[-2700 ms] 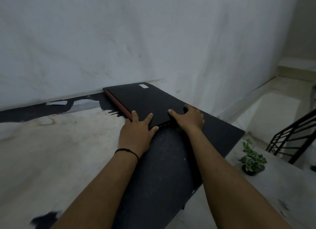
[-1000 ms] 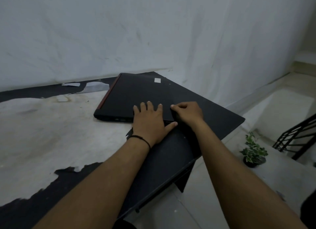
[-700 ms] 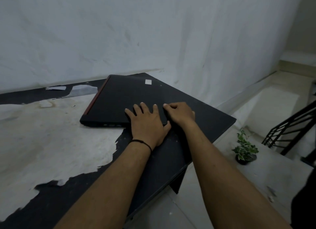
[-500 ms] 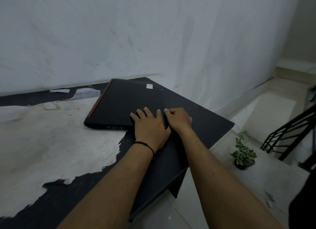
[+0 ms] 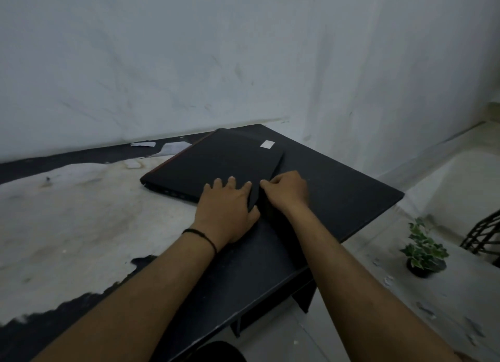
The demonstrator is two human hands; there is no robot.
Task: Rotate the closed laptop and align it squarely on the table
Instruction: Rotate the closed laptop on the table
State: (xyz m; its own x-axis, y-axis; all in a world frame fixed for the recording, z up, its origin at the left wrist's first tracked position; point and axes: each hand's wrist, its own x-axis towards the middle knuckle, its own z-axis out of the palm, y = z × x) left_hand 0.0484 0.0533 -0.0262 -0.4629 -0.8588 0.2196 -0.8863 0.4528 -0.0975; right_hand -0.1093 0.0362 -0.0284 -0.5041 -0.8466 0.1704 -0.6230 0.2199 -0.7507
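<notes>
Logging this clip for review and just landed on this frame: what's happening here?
A person is turning a closed black laptop on a worn table. The left hand lies flat over the laptop's near corner, and the right hand presses at the same corner from the side. The laptop lies flat but skewed to the table's edges, its far corner near the wall, so it is not yet squared. A small potted plant sits on the floor to the right.

Home stair landing: worn table [image 5: 81, 226], bare wall [image 5: 216, 50], potted plant [image 5: 423, 249], railing [image 5: 484, 236].
</notes>
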